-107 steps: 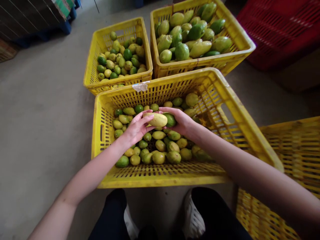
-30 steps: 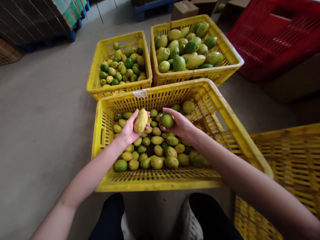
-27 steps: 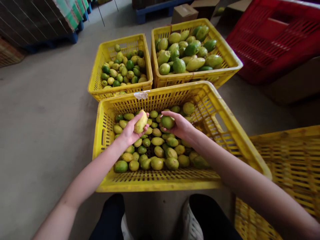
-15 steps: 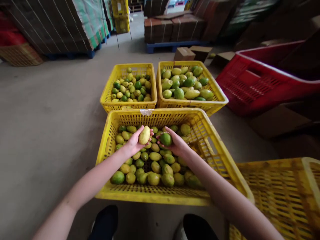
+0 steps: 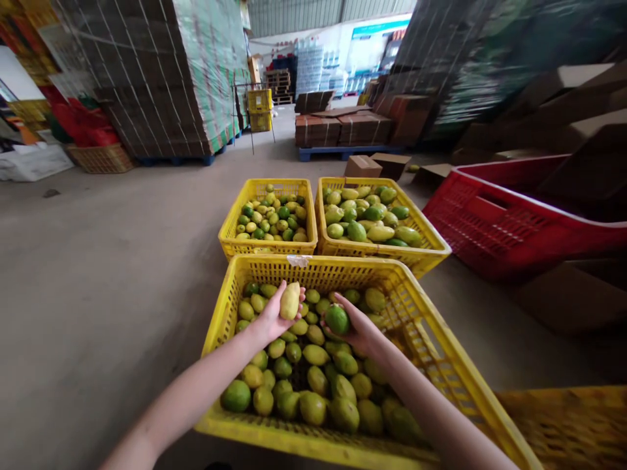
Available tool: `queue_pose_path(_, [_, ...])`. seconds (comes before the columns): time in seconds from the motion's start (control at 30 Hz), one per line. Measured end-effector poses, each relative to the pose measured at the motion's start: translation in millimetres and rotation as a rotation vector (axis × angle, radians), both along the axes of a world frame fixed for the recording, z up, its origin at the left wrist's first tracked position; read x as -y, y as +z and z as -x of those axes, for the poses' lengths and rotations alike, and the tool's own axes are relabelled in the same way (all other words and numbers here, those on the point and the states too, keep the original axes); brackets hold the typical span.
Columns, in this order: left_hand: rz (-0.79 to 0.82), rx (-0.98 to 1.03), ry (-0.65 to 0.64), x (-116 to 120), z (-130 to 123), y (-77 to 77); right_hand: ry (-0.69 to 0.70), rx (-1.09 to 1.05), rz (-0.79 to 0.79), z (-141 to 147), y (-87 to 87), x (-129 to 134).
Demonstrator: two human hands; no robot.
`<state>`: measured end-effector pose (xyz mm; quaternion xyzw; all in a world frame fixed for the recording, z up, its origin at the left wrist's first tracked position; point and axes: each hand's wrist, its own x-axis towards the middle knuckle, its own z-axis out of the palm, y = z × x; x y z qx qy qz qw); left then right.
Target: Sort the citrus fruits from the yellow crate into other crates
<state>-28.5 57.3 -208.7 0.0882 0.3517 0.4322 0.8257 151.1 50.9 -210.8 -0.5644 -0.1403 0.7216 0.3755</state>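
My left hand [image 5: 268, 322] is closed round a pale yellow, elongated lemon [image 5: 290, 301]. In my right hand [image 5: 361, 329] is a rounder, dark green lemon [image 5: 337, 319], with the fingers curled under it. Both hands are over the large yellow crate [image 5: 353, 263], whose slatted bottom is covered with many yellow-green lemons [image 5: 316, 355]. Two smaller yellow crates touch or nearly touch its far side. Small yellow and green lemons fill part of the left crate [image 5: 267, 248]; larger, longer ones lie in the right crate [image 5: 377, 250].
A red crate [image 5: 494, 225] with cardboard inside stands at the right. Another yellow crate [image 5: 568, 418] is at the lower right. Cardboard boxes [image 5: 363, 167] lie on the floor [image 5: 122, 274] beyond. Wrapped pallet stacks [image 5: 210, 72] rise further back.
The view has tilted up, so the crates sit lower in the picture and more of the background shows. Both hands still hold the same lemons, slightly farther apart.
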Motion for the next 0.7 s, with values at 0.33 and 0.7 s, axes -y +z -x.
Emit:
queue_pose_path(0.33, [0.002, -0.067, 0.042, 2, 2, 1.1, -0.053, -0.027, -0.005, -5, -0.1, -4])
queue_pose_path(0.7, [0.004, -0.011, -0.009, 3, 1, 3.9, -0.055, -0.019, -0.048, -5, -5.6, -3])
